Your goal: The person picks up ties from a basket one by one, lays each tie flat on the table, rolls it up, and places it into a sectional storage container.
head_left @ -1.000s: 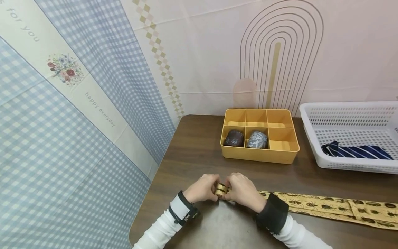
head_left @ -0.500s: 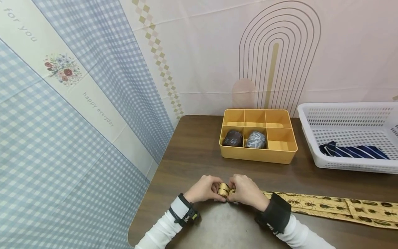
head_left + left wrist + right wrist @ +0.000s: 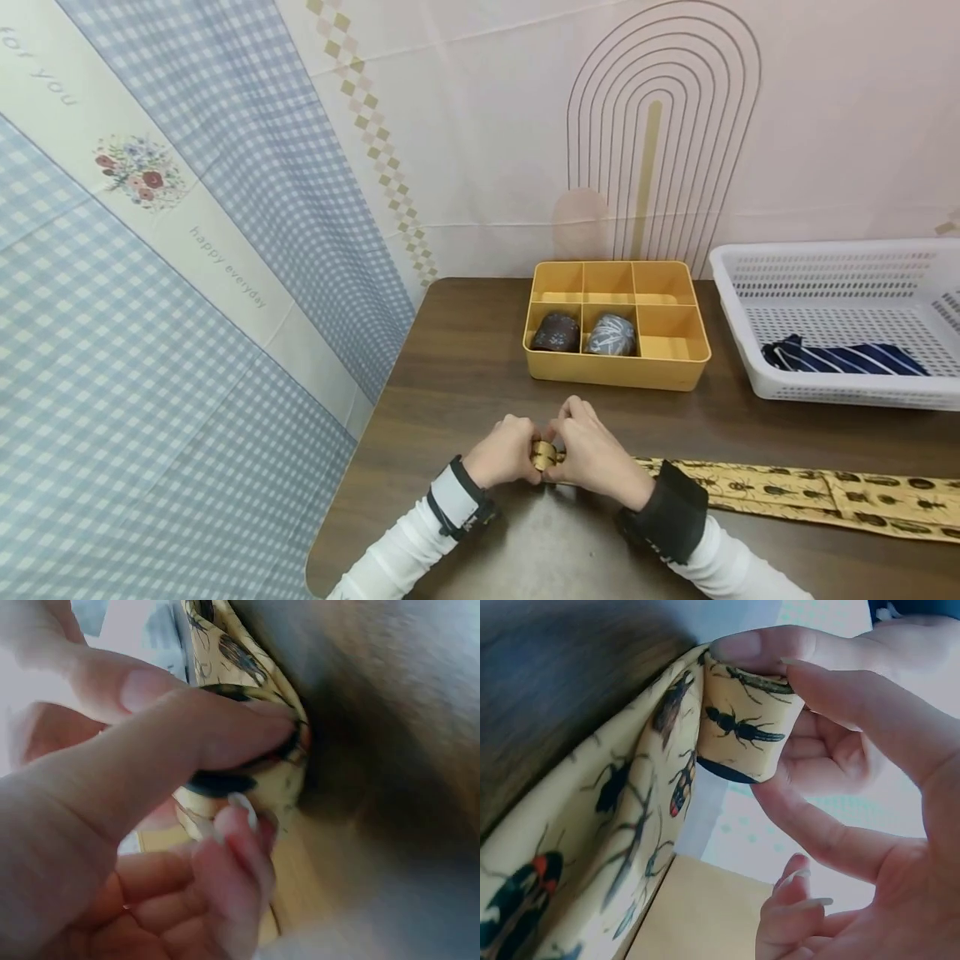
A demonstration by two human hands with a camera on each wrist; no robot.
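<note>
Brown table [image 3: 465,367] | left hand [image 3: 507,451] and right hand [image 3: 592,452] both pinch rolled end of yellow tie [image 3: 545,455], fingers curled | rest of tie lies flat rightward.

Between the hands and the yellow organizer box [image 3: 617,373] a strip of bare desk [image 3: 465,367] runs across, wide enough for a hand to pass sideways. To the left the desk ends at a rounded edge close to the gingham backdrop [image 3: 187,333], which leaves little room on that side. To the right the unrolled length of the insect-print tie [image 3: 795,492] lies flat across the near desk and reaches the frame's right edge. Beyond it the white mesh basket [image 3: 840,392] stands high-walled, with a gap between it and the organizer box. The box's rear row and front right compartment are open from above; rolled ties [image 3: 557,332] fill the other two.
</note>
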